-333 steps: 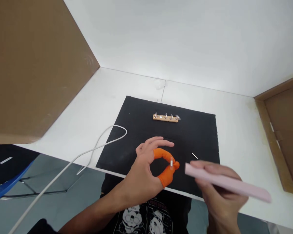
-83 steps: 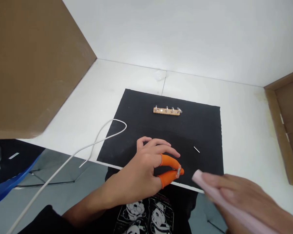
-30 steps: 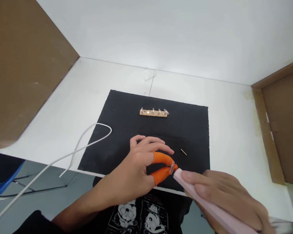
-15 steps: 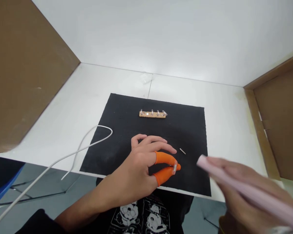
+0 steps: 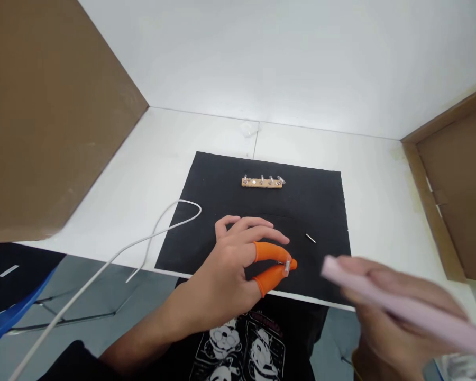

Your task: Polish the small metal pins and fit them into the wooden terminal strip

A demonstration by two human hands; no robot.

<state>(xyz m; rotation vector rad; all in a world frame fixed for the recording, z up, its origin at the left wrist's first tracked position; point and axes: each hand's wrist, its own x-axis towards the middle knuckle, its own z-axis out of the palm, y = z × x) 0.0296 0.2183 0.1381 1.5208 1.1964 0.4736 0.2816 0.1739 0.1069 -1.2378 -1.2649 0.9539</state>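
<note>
My left hand (image 5: 238, 264) hovers over the near edge of the black mat (image 5: 230, 201), with orange finger cots on thumb and index finger pinching a small clear and metal part (image 5: 287, 266). My right hand (image 5: 388, 312), blurred, grips a long pink file-like bar (image 5: 404, 309) to the right of the part, a short gap away. A small metal pin (image 5: 310, 238) lies loose on the mat just beyond. A little wooden strip with several small parts stuck in it (image 5: 262, 182) sits at the far middle of the mat.
A white cable (image 5: 143, 243) loops from the lower left onto the mat's left edge. Cardboard panels stand at the left (image 5: 51, 106) and right (image 5: 456, 185) of the white table (image 5: 150, 159). A bit of clear plastic (image 5: 249, 127) lies at the back seam.
The pink bar touched the pinched part one second ago, then pulled back to the right. My left hand keeps its pinch almost unmoved.
</note>
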